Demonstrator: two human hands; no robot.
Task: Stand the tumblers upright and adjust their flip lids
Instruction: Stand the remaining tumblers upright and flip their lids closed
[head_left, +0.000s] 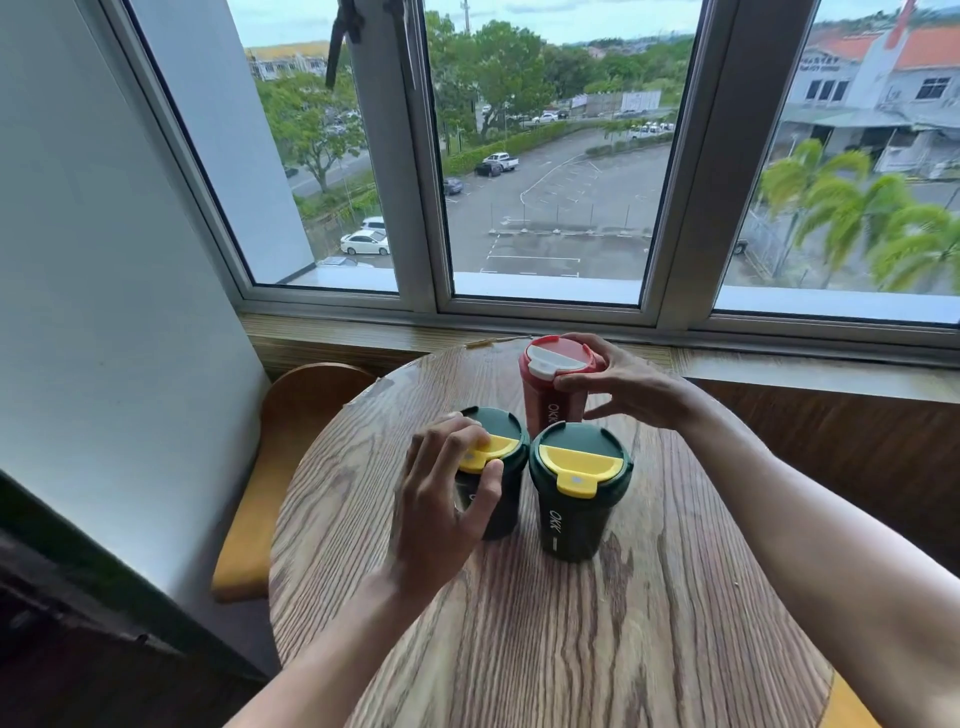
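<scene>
Three tumblers stand upright close together on the round wooden table. The left green tumbler has a yellow flip lid; my left hand wraps its near side, fingertips on the yellow flap. The right green tumbler, also with a yellow flip lid lying flat, stands free of both hands. Behind them is a red tumbler with a white flip lid; my right hand grips its lid rim from the right.
A wooden chair with a yellow seat stands left of the table. A wooden window ledge and large windows lie just beyond the table's far edge. A white wall rises at the left.
</scene>
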